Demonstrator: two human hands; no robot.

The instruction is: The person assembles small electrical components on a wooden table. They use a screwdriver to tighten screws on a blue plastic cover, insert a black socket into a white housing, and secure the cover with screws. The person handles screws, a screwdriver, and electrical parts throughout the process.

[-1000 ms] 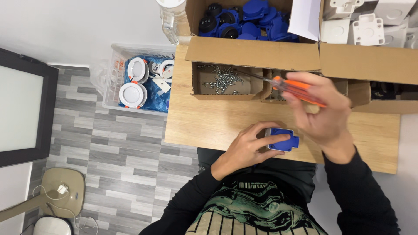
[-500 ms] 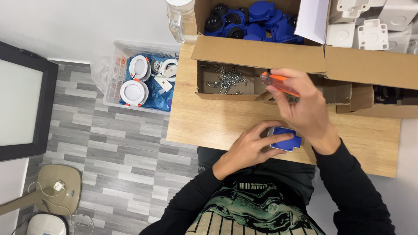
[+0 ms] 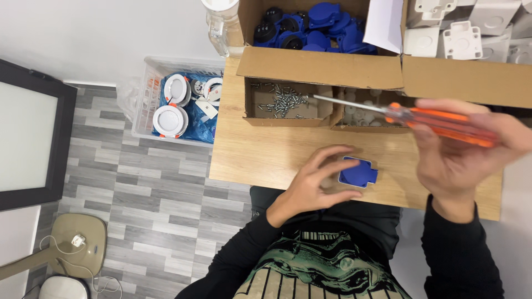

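My left hand [image 3: 313,182] rests on the wooden table [image 3: 255,160] and grips a small blue socket part [image 3: 359,173] by its left side. My right hand [image 3: 463,152] is raised above the table at the right and holds an orange-handled screwdriver [image 3: 426,117]. The screwdriver's metal shaft points left, its tip over a small open cardboard box of screws [image 3: 284,102].
A large cardboard box [image 3: 321,66] at the table's far edge holds several blue socket parts [image 3: 318,25]; white plastic boxes [image 3: 460,39] lie to its right. A clear bottle [image 3: 220,22] stands at the corner. A plastic crate [image 3: 145,94] with round white fittings sits on the floor.
My right hand has swung the screwdriver to the right and turned it, so its tip now points left over the screw box. My left hand stays on the blue part.
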